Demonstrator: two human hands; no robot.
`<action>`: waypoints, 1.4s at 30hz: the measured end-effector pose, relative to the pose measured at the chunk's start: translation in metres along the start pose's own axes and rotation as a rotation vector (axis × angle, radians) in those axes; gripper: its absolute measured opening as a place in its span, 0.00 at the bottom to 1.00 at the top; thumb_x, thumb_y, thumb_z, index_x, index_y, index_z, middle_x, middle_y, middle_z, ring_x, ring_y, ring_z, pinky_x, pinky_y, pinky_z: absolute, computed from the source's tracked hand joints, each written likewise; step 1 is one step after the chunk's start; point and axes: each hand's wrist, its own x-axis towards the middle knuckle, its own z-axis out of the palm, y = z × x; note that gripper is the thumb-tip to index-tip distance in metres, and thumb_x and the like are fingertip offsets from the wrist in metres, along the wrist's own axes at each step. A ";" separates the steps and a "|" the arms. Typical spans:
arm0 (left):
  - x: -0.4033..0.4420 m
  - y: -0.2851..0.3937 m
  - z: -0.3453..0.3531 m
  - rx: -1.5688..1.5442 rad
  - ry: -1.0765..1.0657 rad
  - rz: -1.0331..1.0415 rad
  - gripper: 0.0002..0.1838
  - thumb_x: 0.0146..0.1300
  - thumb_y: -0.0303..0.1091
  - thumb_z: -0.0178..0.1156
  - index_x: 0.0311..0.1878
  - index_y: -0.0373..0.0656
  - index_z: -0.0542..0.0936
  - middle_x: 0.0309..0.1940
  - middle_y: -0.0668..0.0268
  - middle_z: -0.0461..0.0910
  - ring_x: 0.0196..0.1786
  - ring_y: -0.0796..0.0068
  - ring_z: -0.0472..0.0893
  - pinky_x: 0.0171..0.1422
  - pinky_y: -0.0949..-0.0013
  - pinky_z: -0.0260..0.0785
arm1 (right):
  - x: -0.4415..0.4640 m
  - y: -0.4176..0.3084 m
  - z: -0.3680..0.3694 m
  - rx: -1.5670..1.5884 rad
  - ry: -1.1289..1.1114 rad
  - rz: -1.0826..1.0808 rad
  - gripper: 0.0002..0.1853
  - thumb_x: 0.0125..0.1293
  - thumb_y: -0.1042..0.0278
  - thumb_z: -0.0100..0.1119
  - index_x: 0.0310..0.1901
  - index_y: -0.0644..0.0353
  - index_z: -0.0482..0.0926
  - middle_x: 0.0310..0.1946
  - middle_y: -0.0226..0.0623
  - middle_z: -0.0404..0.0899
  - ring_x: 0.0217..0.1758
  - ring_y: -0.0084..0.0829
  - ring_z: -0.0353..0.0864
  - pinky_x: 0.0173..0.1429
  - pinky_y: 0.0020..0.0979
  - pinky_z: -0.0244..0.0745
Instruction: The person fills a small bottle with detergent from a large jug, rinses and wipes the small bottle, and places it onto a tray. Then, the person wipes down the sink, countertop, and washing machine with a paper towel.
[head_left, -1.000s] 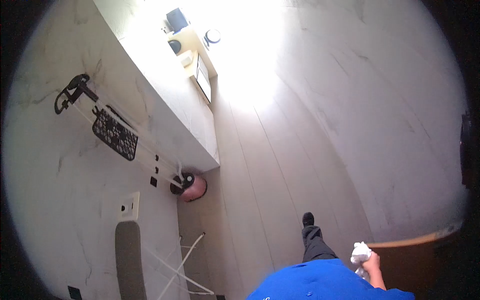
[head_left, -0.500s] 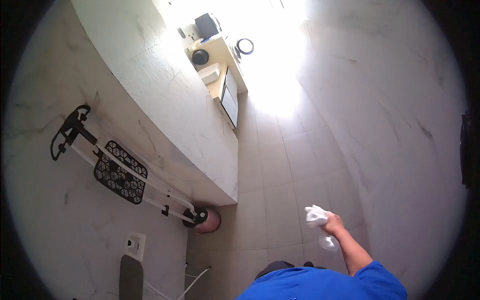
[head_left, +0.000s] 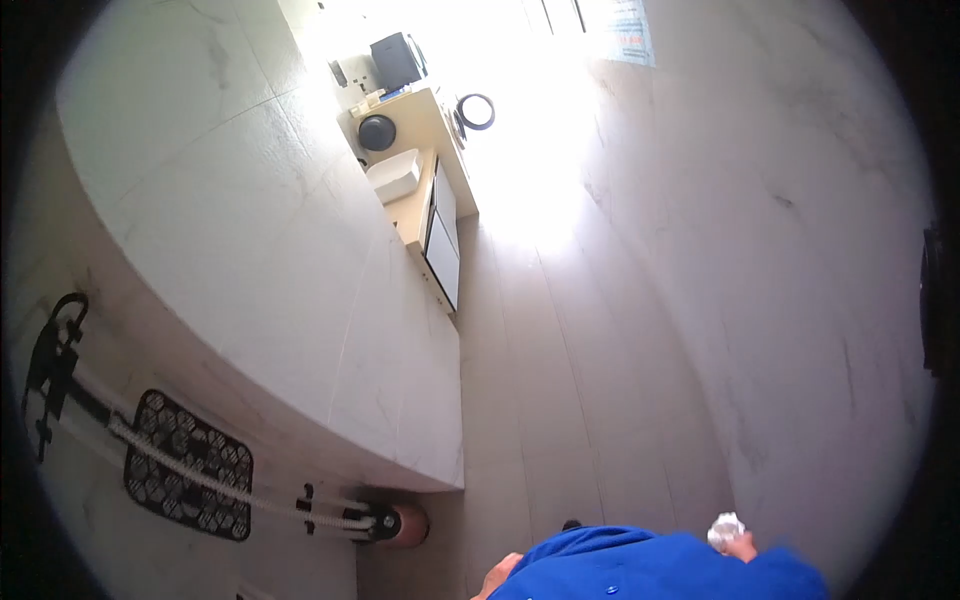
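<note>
At the lower right, my right hand (head_left: 741, 547) is closed on a crumpled white cloth (head_left: 726, 529), close beside my blue shirt (head_left: 650, 565). Part of my left hand (head_left: 498, 575) shows at the bottom edge, left of the shirt; its fingers are hidden, so I cannot tell what it holds. The tip of a dark shoe (head_left: 571, 524) shows just above the shirt, over the tiled floor (head_left: 540, 400).
A garment steamer with a pink base (head_left: 408, 525) and black mesh panel (head_left: 190, 465) stands at the lower left, by a projecting wall (head_left: 300, 260). Beyond the wall is a cream cabinet (head_left: 440, 130) holding a black round object (head_left: 377, 132) and a white box (head_left: 395, 177).
The view has moved forward, and the steamer has slid down and left. My right hand with the cloth has dropped lower and right, close to my body. My left hand has come into view.
</note>
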 end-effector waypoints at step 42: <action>0.932 0.026 -0.349 -0.169 -0.185 -0.237 0.25 0.56 0.42 0.60 0.54 0.39 0.74 0.46 0.56 0.79 0.46 0.64 0.79 0.50 0.63 0.71 | 0.546 -0.775 0.083 0.144 -0.185 -0.276 0.29 0.35 0.81 0.63 0.47 0.67 0.78 0.42 0.39 0.81 0.43 0.37 0.81 0.50 0.35 0.74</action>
